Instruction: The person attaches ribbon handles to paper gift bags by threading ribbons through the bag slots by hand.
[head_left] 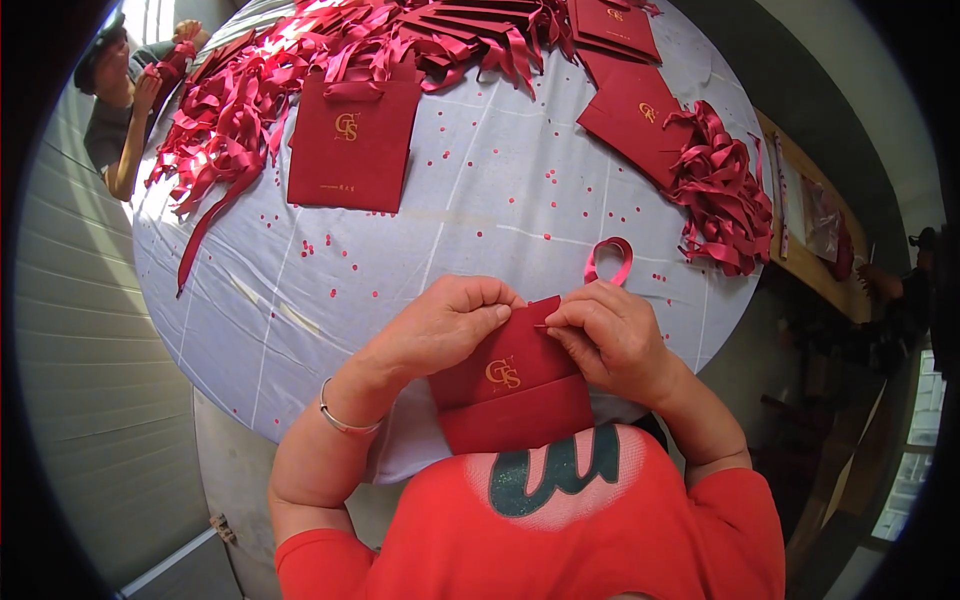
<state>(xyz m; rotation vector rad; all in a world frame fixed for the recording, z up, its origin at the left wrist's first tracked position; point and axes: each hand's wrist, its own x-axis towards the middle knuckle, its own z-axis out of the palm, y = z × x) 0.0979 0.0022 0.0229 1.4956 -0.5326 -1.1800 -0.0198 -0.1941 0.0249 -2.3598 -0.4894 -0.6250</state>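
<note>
A dark red paper gift bag (520, 412) with a gold emblem is in front of my chest, at the table's near edge. My left hand (455, 322) is closed on the bag's upper left edge, thumb and forefinger pinched together. At the bag's upper right, my right hand (615, 335) is closed in a pinch, a thin red end showing at its fingertips. From behind that hand a loop of pink-red ribbon (622, 258) curls up over the tablecloth. My fingers cover where ribbon and bag meet.
A finished-looking bag with a ribbon handle (350, 150) lies farther off. Heaped ribbons (225, 145) and stacked bags fill the far side. More bags (640, 115) and a ribbon pile (722, 190) lie right. Small red discs dot the white tablecloth (470, 240). Another person (120, 110) handles red material at far left.
</note>
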